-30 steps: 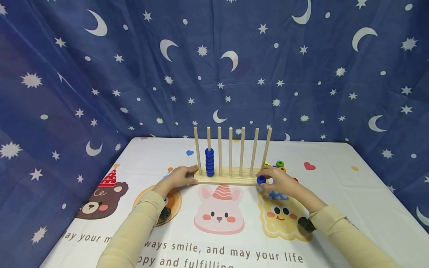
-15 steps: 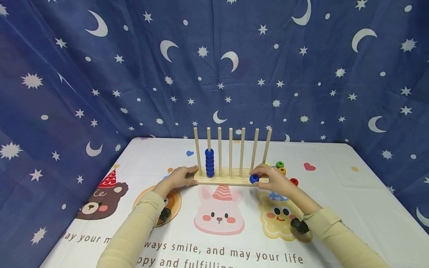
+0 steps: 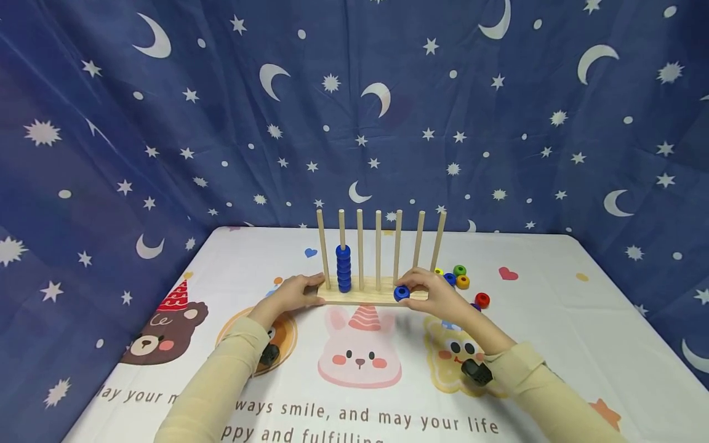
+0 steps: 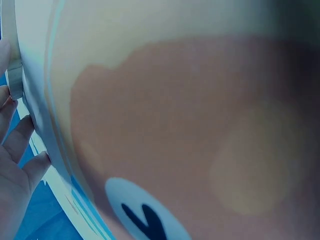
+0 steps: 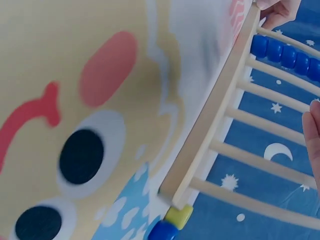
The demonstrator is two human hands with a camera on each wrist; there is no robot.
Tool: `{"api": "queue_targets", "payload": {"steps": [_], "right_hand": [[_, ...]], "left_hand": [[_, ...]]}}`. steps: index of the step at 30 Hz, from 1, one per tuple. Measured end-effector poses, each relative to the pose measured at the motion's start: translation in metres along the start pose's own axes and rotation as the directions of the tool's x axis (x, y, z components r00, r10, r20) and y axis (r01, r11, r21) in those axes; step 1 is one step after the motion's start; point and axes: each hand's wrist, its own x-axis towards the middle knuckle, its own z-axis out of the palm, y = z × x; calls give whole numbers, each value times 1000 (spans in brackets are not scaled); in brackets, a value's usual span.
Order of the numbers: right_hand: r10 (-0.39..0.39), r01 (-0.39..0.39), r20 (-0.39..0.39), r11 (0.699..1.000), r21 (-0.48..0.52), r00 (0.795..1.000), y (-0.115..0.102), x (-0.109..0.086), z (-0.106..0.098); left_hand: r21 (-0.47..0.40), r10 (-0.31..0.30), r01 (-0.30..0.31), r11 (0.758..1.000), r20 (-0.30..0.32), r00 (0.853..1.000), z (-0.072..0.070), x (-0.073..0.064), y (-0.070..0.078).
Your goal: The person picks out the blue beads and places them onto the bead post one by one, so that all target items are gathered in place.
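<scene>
A wooden abacus stand (image 3: 354, 297) with several upright rods sits on the table. Blue beads (image 3: 344, 271) are stacked on its second rod from the left; the other rods are bare. My left hand (image 3: 290, 294) holds the left end of the base, thumb in front and fingers behind. Between thumb and fingers, my right hand (image 3: 437, 298) pinches a blue bead (image 3: 401, 293), hole facing forward, in front of the rods on the right. The right wrist view shows the base (image 5: 215, 110) and part of the right hand (image 5: 312, 140), but not the held bead.
Right of the stand lie loose beads: a green bead (image 3: 460, 270), an orange bead (image 3: 463, 282), a blue bead (image 3: 450, 280), a red bead (image 3: 482, 300) and others partly hidden. A starry blue curtain (image 3: 410, 166) hangs behind the table. The tablecloth (image 3: 532, 320) carries cartoon prints.
My right hand has moved left along the front of the stand with the blue bead, uncovering more loose beads. The left hand keeps its hold on the base.
</scene>
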Motion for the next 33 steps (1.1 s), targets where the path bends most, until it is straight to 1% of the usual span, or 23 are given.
{"api": "queue_targets", "payload": {"steps": [3,8,10,13,18,23,30,33], "right_hand": [[-6,6,-7,1000,10,1000,-4,4,4],[23,-22,-19,1000,21,1000,-11,10,7],[21,-20,-21,999,36,1000,-14,13,9],[-6,7,-25,999,52,1000,-17,18,12],[-51,52,-27,997,51,998,-21,26,14],[-83,84,-34,996,42,996,-27,36,14],[-97,99,-55,994,41,994,-37,42,14],[-102,105,-66,994,33,993,-39,45,14]], "left_hand": [[-7,-3,3,1000,-6,1000,1,-1,-1],[-24,-4,4,1000,-4,1000,2,2,-3],[-25,-8,9,1000,2,1000,4,2,-4],[-22,-15,15,1000,5,1000,4,2,-4],[-20,-19,20,1000,8,1000,0,1,-2],[-16,-44,44,999,19,999,-4,-2,1],[-14,-18,18,1000,14,1000,-3,-2,1],[-21,-20,21,1000,15,1000,-1,0,0]]}}
